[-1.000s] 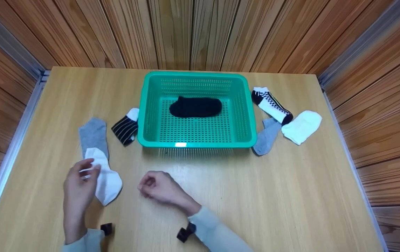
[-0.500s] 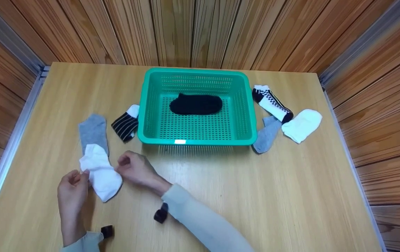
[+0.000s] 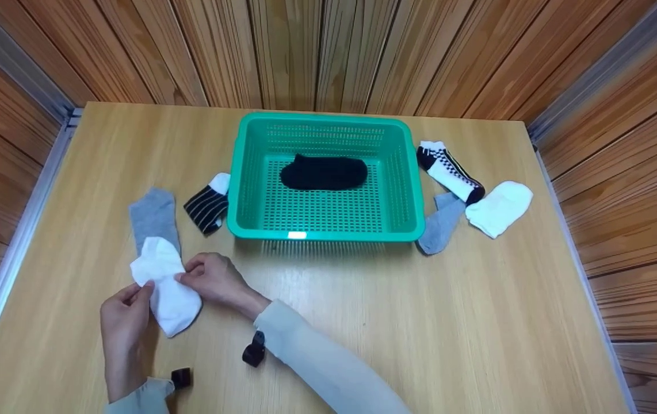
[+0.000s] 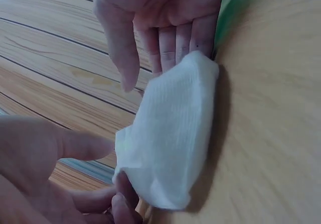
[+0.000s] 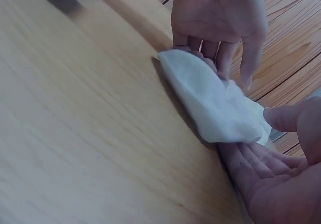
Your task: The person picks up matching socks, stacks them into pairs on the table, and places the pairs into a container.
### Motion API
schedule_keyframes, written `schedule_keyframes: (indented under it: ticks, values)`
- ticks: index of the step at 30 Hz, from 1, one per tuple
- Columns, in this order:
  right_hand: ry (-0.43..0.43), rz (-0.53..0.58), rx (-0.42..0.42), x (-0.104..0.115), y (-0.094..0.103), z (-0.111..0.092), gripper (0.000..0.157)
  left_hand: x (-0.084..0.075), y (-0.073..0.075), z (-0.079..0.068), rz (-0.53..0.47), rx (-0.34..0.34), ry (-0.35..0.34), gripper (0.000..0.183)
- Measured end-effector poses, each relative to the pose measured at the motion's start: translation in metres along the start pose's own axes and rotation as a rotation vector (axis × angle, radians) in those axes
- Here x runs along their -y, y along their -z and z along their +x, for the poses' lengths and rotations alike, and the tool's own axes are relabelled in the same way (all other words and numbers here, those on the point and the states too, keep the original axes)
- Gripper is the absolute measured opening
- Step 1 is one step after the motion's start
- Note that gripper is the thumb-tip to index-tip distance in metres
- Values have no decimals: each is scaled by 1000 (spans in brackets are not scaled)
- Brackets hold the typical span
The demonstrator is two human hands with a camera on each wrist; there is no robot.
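A white sock (image 3: 170,290) lies near the table's left front, overlapping the lower end of a grey sock (image 3: 155,214). At its left edge my left hand (image 3: 126,319) pinches the cloth between thumb and fingers. My right hand (image 3: 216,280) pinches the opposite edge. In the left wrist view the white sock (image 4: 170,133) is lifted along one side, with fingertips tucked behind it. The right wrist view shows the right thumb (image 5: 281,118) on the white sock (image 5: 210,103) and the other fingers beneath it.
A green basket (image 3: 325,236) holding a black sock (image 3: 324,172) stands at the back middle. Left of it lies a black striped sock (image 3: 207,207). To its right are a checkered sock (image 3: 452,172), another grey sock (image 3: 440,224) and another white sock (image 3: 500,209). Wooden walls enclose the table.
My right hand has moved left across the table to the white sock and now grips its right edge. My left hand has drawn back slightly from over the sock to its left edge.
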State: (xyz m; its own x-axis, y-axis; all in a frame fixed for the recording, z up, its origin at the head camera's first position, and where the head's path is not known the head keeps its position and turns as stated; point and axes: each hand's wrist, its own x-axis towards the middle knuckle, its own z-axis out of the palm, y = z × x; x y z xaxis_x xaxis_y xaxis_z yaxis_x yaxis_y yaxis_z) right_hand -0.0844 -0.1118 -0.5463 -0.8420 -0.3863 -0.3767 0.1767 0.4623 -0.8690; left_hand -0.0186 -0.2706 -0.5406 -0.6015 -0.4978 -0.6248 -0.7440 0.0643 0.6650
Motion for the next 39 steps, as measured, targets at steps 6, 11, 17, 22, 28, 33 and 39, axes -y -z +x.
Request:
schedule_keyframes:
  ticks: [6, 11, 17, 22, 28, 33, 39]
  values:
    - [-48, 11, 2, 0, -6, 1, 9, 6, 3, 0, 94, 16, -41, 54]
    - [-43, 58, 0, -2, -4, -1, 5, 6, 5, -6, 77, 3, -56, 56]
    - [-9, 146, 26, -2, 13, -5, 12, -3, -3, -19, -32, -37, -131, 52]
    - [33, 175, 30, -3, 29, -15, 19, -8, -11, -31, -129, -5, -234, 41]
    - [102, 187, 57, -6, 47, -29, 24, -11, -22, -42, -215, 74, -338, 38]
    - [86, 163, 71, -8, 65, -40, 26, -17, -29, -51, -162, 159, -301, 44]
    - [-12, 254, 50, -12, 86, -47, 30, -23, -41, -64, -133, 291, -279, 40]
